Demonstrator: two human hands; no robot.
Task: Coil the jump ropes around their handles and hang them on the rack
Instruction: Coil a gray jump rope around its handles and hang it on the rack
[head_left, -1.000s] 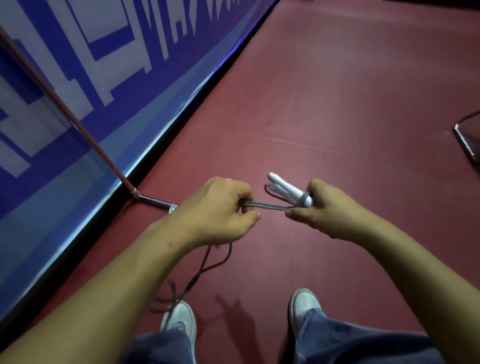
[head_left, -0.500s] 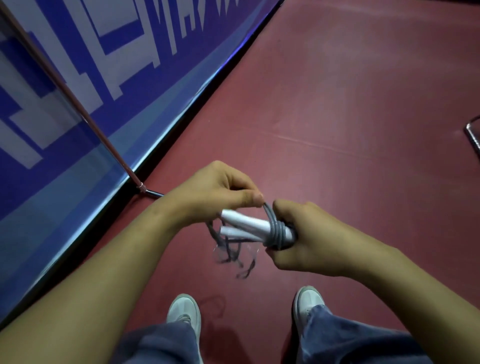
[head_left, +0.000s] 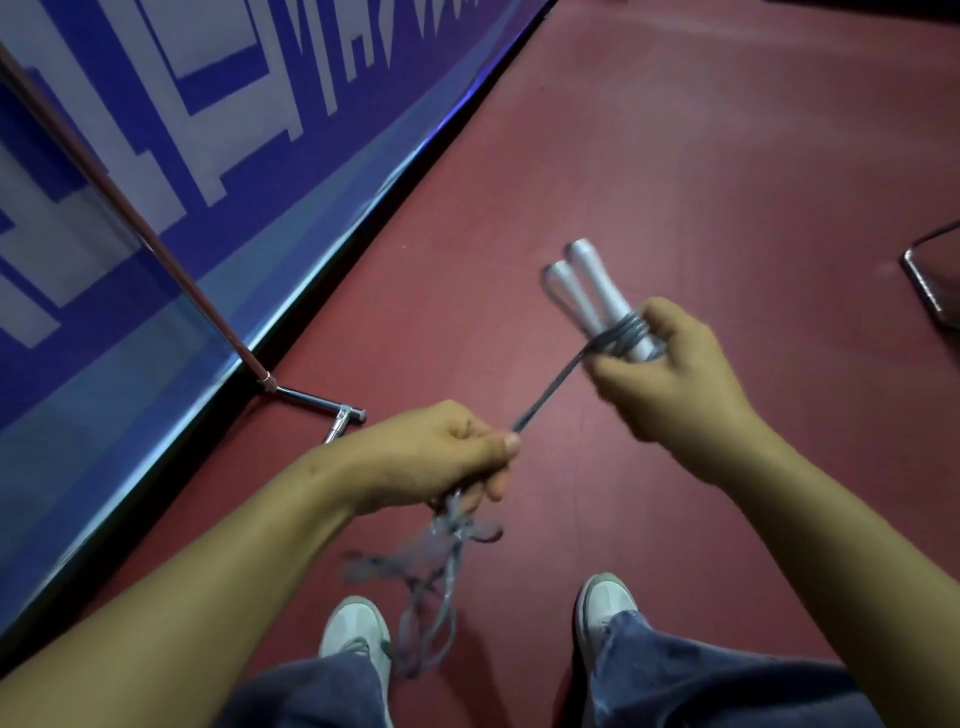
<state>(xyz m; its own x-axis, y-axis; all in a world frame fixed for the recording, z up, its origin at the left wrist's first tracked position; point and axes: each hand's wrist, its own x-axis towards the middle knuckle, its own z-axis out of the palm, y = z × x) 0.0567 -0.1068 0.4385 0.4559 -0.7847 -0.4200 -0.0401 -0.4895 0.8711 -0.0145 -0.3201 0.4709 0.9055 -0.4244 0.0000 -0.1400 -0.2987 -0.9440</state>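
Two hands: left hand (head_left: 441, 457) and right hand (head_left: 670, 374). Two white handles (head_left: 587, 291) side by side. One grey rope (head_left: 550, 395). Two white shoes (head_left: 358, 629). One metal pole (head_left: 156, 249).

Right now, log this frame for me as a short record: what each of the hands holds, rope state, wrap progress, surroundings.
right hand: grips the two white handles side by side, tips pointing up and away
left hand: pinches the grey rope, pulled taut toward the handles
wrap progress: a few turns around the handles near the right hand
loose rope: blurred tangle hanging below the left hand, above the shoes
surroundings: red floor, blue banner on the left, metal pole leaning across it
rack: cannot tell
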